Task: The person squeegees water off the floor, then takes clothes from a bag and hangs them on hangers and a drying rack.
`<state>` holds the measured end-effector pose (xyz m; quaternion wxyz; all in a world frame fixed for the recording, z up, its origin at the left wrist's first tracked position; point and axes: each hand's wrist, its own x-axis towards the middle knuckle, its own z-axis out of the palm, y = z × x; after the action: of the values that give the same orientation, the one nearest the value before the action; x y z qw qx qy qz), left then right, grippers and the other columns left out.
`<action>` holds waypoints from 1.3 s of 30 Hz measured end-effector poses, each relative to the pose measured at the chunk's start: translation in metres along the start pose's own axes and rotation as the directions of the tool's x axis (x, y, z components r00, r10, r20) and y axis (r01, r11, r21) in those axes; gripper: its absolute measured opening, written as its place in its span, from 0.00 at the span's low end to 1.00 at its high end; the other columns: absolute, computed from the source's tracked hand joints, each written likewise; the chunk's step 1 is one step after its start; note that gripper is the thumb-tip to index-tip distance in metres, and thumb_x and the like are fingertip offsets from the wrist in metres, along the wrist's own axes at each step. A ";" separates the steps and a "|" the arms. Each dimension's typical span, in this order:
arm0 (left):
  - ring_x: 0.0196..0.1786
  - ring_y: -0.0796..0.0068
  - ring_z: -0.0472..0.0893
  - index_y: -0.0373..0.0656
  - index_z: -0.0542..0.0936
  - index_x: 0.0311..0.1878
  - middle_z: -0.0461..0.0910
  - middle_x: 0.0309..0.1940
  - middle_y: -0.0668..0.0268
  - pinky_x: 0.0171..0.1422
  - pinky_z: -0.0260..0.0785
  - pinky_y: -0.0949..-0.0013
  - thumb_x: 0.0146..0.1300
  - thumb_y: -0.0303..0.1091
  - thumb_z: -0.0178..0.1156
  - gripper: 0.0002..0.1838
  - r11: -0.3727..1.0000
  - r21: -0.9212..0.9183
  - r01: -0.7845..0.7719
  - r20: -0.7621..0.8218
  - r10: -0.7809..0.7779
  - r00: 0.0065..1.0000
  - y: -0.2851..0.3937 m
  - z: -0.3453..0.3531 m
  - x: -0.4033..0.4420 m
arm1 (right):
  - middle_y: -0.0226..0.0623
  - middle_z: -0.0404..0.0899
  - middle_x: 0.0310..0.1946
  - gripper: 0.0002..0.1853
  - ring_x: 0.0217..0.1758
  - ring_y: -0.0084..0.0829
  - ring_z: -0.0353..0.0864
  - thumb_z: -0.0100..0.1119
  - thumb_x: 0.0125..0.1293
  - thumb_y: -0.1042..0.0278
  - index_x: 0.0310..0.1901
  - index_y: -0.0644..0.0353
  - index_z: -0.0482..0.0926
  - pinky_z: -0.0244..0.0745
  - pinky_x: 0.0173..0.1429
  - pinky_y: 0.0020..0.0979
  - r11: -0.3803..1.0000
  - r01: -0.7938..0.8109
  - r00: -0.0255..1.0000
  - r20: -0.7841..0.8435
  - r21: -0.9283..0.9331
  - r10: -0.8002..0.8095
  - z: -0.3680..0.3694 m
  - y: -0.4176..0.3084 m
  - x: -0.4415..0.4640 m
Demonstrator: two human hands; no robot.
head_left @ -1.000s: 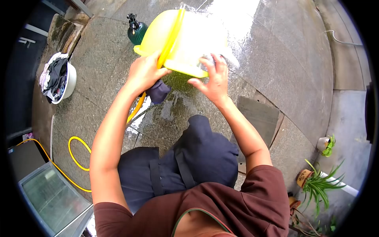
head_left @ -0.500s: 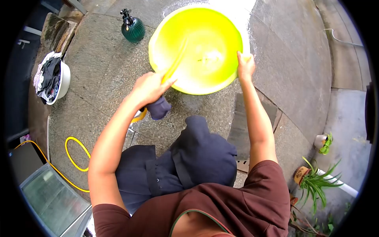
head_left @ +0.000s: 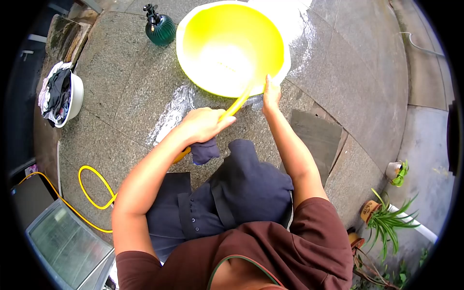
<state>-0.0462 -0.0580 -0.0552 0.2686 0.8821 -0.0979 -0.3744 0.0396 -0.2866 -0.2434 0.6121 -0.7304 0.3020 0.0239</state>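
The left hand (head_left: 205,124) is wrapped around a yellow hose (head_left: 236,107), which slants away from it, forward and to the right, up to the near rim of a large yellow basin (head_left: 232,38). The hose's far end overlaps the basin's bright inside; whether it touches the basin there, I cannot tell. The basin lies ahead of the left hand and a little to its right, tilted so that its inside faces the wearer.

The right hand (head_left: 271,94) grasps the basin's near rim toward its right side, thumb up over the edge; most of the basin spreads forward and to the left of this hand. The hose crosses the rim just left of the right hand.

Ahead of the left hand and to its left, a green spray bottle (head_left: 161,30) stands near the basin. Well to the left of the left hand is a white tub (head_left: 76,102) heaped with clothes (head_left: 59,94). Wet, shiny paving (head_left: 169,113) shows just beyond the left forearm. A dark slab (head_left: 314,137) lies right of the right forearm.
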 end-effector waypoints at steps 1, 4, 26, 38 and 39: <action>0.35 0.50 0.81 0.45 0.78 0.42 0.80 0.27 0.55 0.40 0.68 0.51 0.69 0.60 0.46 0.26 0.999 0.007 -0.049 -0.025 0.049 0.998 0.008 -0.001 -0.001 | 0.45 0.80 0.50 0.26 0.54 0.38 0.77 0.61 0.66 0.53 0.55 0.67 0.74 0.70 0.58 0.37 0.999 0.029 1.000 0.003 0.031 -0.029 -0.001 0.004 0.004; 0.35 0.49 0.81 0.43 0.79 0.39 0.81 0.27 0.53 0.41 0.69 0.51 0.69 0.60 0.46 0.27 0.992 0.025 -0.125 -0.132 0.127 0.983 0.022 0.002 0.009 | 0.45 0.80 0.50 0.25 0.54 0.39 0.78 0.60 0.67 0.53 0.55 0.68 0.73 0.70 0.58 0.38 0.996 0.072 0.997 0.021 0.060 -0.073 -0.003 0.035 0.018; 0.49 0.51 0.81 0.43 0.82 0.45 0.83 0.42 0.51 0.55 0.70 0.54 0.67 0.61 0.46 0.29 0.991 0.061 0.121 -0.186 -0.108 0.977 -0.036 -0.036 0.043 | 0.43 0.83 0.44 0.21 0.46 0.34 0.82 0.68 0.60 0.63 0.48 0.70 0.77 0.74 0.52 0.34 0.988 0.140 0.988 -0.074 0.070 -0.135 -0.006 0.033 0.010; 0.38 0.49 0.80 0.46 0.79 0.42 0.81 0.30 0.52 0.43 0.69 0.51 0.69 0.60 0.48 0.25 0.995 0.070 -0.064 -0.164 0.075 0.984 -0.044 -0.028 -0.008 | 0.44 0.80 0.33 0.16 0.33 0.43 0.80 0.70 0.55 0.60 0.34 0.63 0.75 0.75 0.40 0.40 0.571 0.720 0.644 0.070 -0.395 -0.762 -0.038 -0.094 -0.019; 0.38 0.49 0.80 0.46 0.79 0.42 0.81 0.30 0.52 0.43 0.69 0.51 0.69 0.61 0.48 0.26 0.996 0.068 -0.057 -0.154 0.066 0.986 -0.044 -0.028 -0.009 | 0.45 0.79 0.35 0.16 0.33 0.45 0.79 0.70 0.54 0.60 0.33 0.63 0.75 0.75 0.39 0.40 0.400 0.774 0.535 0.168 -0.491 -0.828 -0.042 -0.115 -0.030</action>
<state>-0.0335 -0.0068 -0.0573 0.2590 0.9132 -0.1156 -0.2925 0.0554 -0.3044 -0.1200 0.3139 -0.9180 -0.0730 -0.2313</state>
